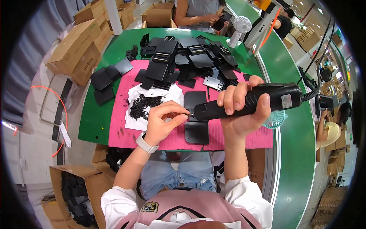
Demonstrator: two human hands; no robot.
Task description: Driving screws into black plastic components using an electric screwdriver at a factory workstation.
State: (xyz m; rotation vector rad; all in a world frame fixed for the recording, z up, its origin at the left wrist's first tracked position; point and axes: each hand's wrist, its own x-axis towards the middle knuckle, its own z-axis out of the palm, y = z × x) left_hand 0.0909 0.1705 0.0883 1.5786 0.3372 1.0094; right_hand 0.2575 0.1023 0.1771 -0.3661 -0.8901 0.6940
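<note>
My right hand [244, 108] is closed around a black corded electric screwdriver [274, 97], held level with its tip pointing left. At that tip, the thumb and forefinger of my left hand [164, 118] pinch a tiny dark piece, seemingly a screw [187, 114]. Below the tip lies a black plastic holder [196, 133] with a flat plate at each end, its middle partly hidden by the screwdriver. Beside my left hand, a heap of small black screws [143, 107] rests on white paper [131, 123]. All of this is over a pink foam mat [167, 145].
A large pile of black plastic parts [164, 57] covers the table's far side, with more plates [101, 80] at left. A white fan [242, 24] stands far right. A person [202, 15] handles a dark part opposite. Cardboard boxes [72, 49] stand left; another box [57, 171] holds black parts.
</note>
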